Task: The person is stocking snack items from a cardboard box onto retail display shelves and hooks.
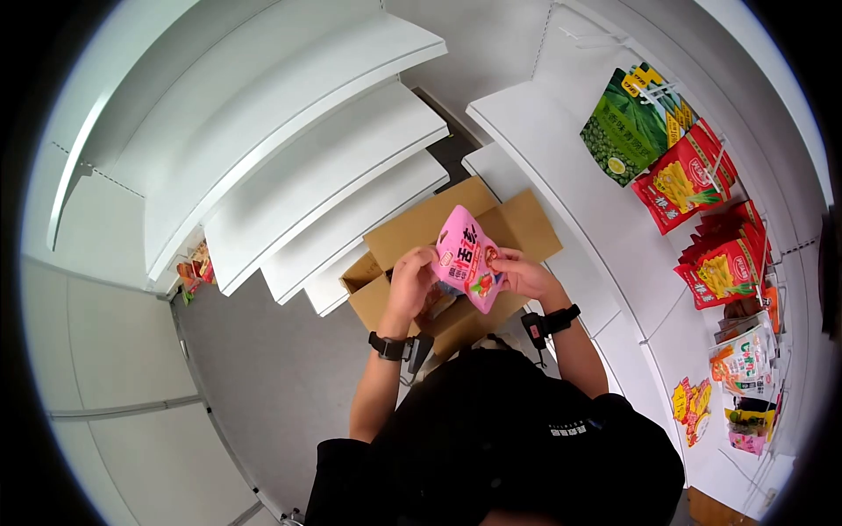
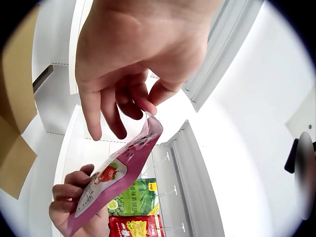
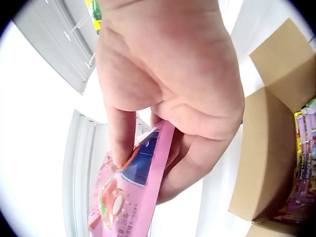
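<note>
1. The pink bag (image 1: 467, 260) is out over the open box (image 1: 430, 219), on no hook; more packets (image 3: 303, 163) lie inside, though how many I can't fairly tell from here
2. Left hand (image 1: 412, 276) pinches one edge, fingertips nearly closed; right hand (image 1: 531, 279) clasps the other between thumb and fingers
3. Red bags (image 1: 693, 180) hang at the right
4. Flaps sit close beneath; there's air between hands and shelves (image 1: 333, 167)
</note>
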A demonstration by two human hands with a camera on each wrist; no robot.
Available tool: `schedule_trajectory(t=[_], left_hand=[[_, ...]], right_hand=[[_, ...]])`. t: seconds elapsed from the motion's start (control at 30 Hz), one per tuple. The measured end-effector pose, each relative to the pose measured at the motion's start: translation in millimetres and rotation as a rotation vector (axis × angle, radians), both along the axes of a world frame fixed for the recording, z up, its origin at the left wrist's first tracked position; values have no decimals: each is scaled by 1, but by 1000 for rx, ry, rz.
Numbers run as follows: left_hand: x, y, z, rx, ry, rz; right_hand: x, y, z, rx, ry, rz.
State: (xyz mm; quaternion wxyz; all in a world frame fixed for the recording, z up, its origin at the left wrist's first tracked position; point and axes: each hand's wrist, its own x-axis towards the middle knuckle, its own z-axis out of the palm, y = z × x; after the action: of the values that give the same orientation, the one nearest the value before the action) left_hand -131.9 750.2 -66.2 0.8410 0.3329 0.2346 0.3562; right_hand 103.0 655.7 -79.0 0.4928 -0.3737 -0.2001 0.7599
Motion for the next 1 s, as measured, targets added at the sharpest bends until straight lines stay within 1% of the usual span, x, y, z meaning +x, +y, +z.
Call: schedule_trajectory(t=[0.07, 0.1, 0.2, 0.3, 0.37, 0.43, 0.53, 0.57, 0.67, 0.77, 0.87, 1.0], left_hand=[[8, -6, 10, -1, -18, 47], [12, -10, 20, -1, -28, 67], [30, -29, 47, 29, 56, 58], [51, -52, 47, 86, 59, -7], [68, -70, 29, 152, 126, -84], [85, -94, 35, 195, 172, -192], [111, -130, 45, 257, 262, -210], [118, -136, 30, 333, 295, -182], [129, -163, 35, 365, 359, -145], [135, -192, 42, 407, 366, -101], [137, -215, 43, 440, 400, -96], [142, -243, 40, 472, 401, -70]], right_hand=[[6, -5, 11, 16, -45, -83], [8, -9, 15, 49, -27, -127], [14, -26, 24, 133, 49, -256], [21, -48, 37, 182, 139, -370], [27, -65, 47, 212, 157, -446], [37, -86, 58, 252, 115, -457], [47, -118, 70, 245, 81, -452], [50, -129, 72, 229, 77, -445], [62, -162, 74, 150, -29, -399], [71, -191, 67, 152, -175, -332], [77, -216, 62, 161, -251, -275], [76, -244, 59, 170, -213, -343]])
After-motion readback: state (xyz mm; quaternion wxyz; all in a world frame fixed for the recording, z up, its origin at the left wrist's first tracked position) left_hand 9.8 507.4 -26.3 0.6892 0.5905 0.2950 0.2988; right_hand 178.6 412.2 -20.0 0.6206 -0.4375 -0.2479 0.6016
